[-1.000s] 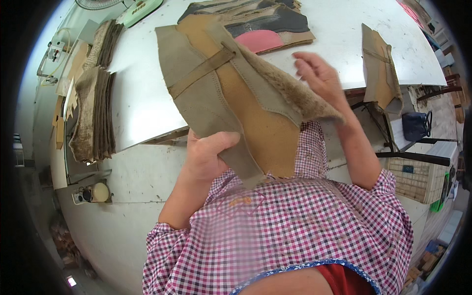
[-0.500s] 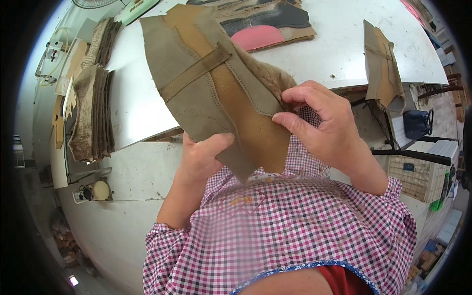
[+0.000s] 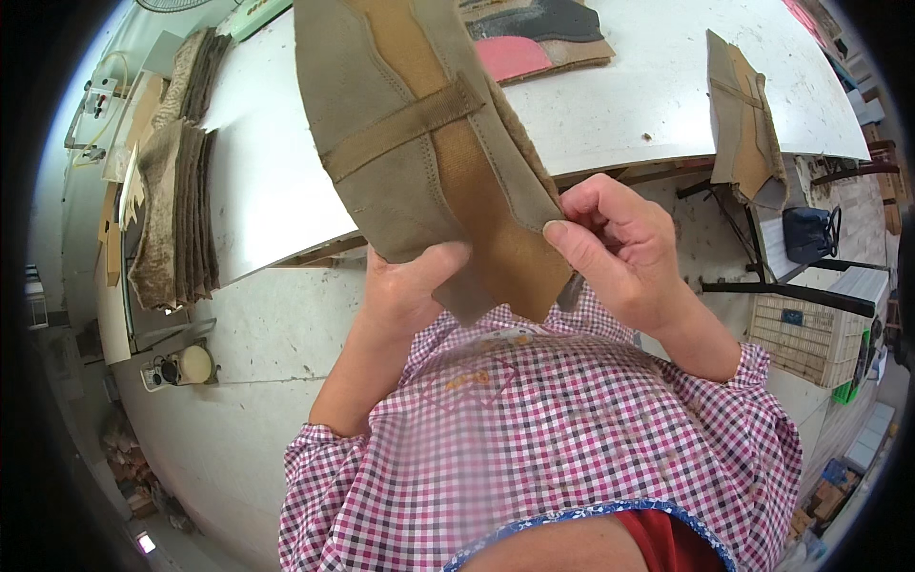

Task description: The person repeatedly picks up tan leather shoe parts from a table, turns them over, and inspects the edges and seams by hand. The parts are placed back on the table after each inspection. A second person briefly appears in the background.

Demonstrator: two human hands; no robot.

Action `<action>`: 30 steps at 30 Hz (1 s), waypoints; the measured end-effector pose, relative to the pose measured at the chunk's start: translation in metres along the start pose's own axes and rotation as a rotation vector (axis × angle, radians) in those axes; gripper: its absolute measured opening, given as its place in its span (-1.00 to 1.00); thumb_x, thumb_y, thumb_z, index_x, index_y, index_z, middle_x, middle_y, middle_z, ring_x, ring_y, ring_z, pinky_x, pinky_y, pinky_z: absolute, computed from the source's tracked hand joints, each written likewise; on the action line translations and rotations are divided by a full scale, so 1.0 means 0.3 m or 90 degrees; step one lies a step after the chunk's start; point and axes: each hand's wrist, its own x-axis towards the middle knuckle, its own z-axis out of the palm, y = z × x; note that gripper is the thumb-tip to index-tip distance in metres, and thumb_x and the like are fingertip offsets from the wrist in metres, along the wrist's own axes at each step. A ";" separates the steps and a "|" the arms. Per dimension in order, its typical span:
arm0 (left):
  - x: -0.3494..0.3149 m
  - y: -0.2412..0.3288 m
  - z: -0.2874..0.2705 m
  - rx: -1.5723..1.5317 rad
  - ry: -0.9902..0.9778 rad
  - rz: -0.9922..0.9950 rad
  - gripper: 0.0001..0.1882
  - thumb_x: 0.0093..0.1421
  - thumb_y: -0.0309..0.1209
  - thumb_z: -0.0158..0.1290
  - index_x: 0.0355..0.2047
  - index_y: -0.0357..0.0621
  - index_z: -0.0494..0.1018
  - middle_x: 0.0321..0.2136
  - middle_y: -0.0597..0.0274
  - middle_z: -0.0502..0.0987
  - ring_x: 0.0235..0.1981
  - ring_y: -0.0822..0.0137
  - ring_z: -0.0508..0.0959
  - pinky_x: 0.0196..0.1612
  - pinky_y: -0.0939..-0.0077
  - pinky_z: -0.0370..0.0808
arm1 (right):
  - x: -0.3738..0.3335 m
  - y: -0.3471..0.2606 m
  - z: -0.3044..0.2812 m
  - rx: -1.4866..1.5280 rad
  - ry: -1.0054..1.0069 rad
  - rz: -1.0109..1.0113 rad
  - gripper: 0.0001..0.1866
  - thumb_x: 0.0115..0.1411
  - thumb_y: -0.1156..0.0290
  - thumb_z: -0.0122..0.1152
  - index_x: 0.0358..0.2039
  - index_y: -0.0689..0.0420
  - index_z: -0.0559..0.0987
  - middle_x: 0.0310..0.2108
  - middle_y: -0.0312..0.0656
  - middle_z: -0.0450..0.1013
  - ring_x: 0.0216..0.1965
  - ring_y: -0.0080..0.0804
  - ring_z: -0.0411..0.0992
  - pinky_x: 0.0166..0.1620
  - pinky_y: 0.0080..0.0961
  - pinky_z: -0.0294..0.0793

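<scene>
At a white worktable point(image 3: 286, 191), the left hand point(image 3: 405, 291) and right hand point(image 3: 620, 248) both pinch a tan suede piece point(image 3: 419, 153) held chest-high; more pieces point(image 3: 176, 219) wait stacked far left, seemingly unhandled.

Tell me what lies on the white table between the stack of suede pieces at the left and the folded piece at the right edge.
In the head view, the held suede boot upper covers the middle; behind it lie dark and pink cut pieces.

packages: none visible | labels: none legible | signs: none | screens: none
</scene>
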 end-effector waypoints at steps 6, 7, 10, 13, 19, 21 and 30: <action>0.015 -0.020 0.011 0.132 0.051 0.043 -0.60 0.15 -0.63 0.09 0.03 -0.30 0.37 -0.07 0.10 0.49 -0.06 0.23 0.52 0.02 0.33 0.48 | 0.048 0.029 0.008 -0.172 0.118 -0.228 -0.82 0.08 0.52 0.31 -0.32 0.28 0.52 -0.50 -0.16 0.45 -0.56 -0.40 0.41 -0.50 -0.52 0.39; 0.010 -0.021 0.016 0.153 0.056 0.046 -0.60 0.15 -0.64 0.10 0.02 -0.30 0.37 -0.07 0.11 0.50 -0.06 0.24 0.52 0.01 0.34 0.48 | 0.052 0.015 0.003 -0.188 0.115 -0.228 -0.81 0.07 0.51 0.32 -0.32 0.28 0.52 -0.50 -0.16 0.45 -0.56 -0.39 0.41 -0.51 -0.51 0.39; 0.004 -0.032 0.034 0.163 0.074 0.058 -0.65 0.13 -0.58 0.15 -0.05 -0.28 0.42 -0.15 0.17 0.53 -0.15 0.34 0.53 -0.10 0.43 0.49 | 0.062 0.009 0.007 -0.230 0.115 -0.258 -0.84 0.06 0.53 0.32 -0.36 0.26 0.53 -0.52 -0.17 0.44 -0.57 -0.37 0.40 -0.51 -0.49 0.39; -0.004 -0.028 0.047 0.177 0.077 0.048 -0.67 0.11 -0.56 0.17 -0.09 -0.27 0.45 -0.21 0.20 0.55 -0.20 0.38 0.54 -0.15 0.47 0.50 | 0.048 0.009 0.004 -0.248 0.095 -0.265 -0.86 0.05 0.55 0.31 -0.39 0.27 0.52 -0.54 -0.16 0.42 -0.58 -0.41 0.39 -0.52 -0.51 0.38; 0.006 -0.034 0.038 0.170 0.073 0.036 -0.67 0.10 -0.56 0.18 -0.09 -0.28 0.46 -0.21 0.19 0.56 -0.20 0.37 0.54 -0.14 0.45 0.50 | 0.025 0.015 0.013 0.013 0.063 -0.065 -0.87 0.13 0.51 0.26 -0.37 0.28 0.51 -0.52 -0.22 0.46 -0.53 -0.58 0.40 -0.46 -0.60 0.38; 0.009 -0.040 0.033 0.165 0.072 0.036 -0.66 0.10 -0.56 0.19 -0.09 -0.28 0.45 -0.20 0.18 0.56 -0.19 0.36 0.55 -0.12 0.45 0.50 | 0.038 -0.001 0.025 0.040 0.077 -0.056 -0.87 0.15 0.49 0.25 -0.36 0.27 0.51 -0.51 -0.26 0.46 -0.53 -0.61 0.38 -0.45 -0.62 0.38; -0.009 -0.064 0.036 0.190 0.071 -0.005 -0.65 0.11 -0.51 0.22 -0.07 -0.27 0.45 -0.17 0.19 0.56 -0.14 0.36 0.54 -0.08 0.46 0.51 | 0.019 0.012 0.007 0.099 0.026 -0.005 -0.85 0.15 0.47 0.25 -0.30 0.26 0.53 -0.44 -0.30 0.49 -0.46 -0.65 0.39 -0.37 -0.67 0.41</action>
